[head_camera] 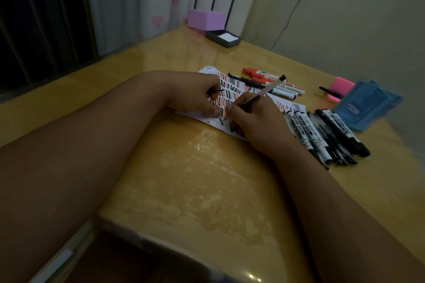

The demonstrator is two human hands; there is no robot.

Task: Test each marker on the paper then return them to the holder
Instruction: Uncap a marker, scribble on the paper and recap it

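Glossy table [207, 179]: our left hand [195, 96] pinches a cap [215, 92]; our right hand [253, 122] grips a marker [268, 89]. Wet ink may smear under our palm.

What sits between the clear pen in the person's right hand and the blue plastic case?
A pile of black-and-white markers lies on the yellow table between the clear pen in the right hand and the blue plastic case. Lifted, the pen should pass above them.
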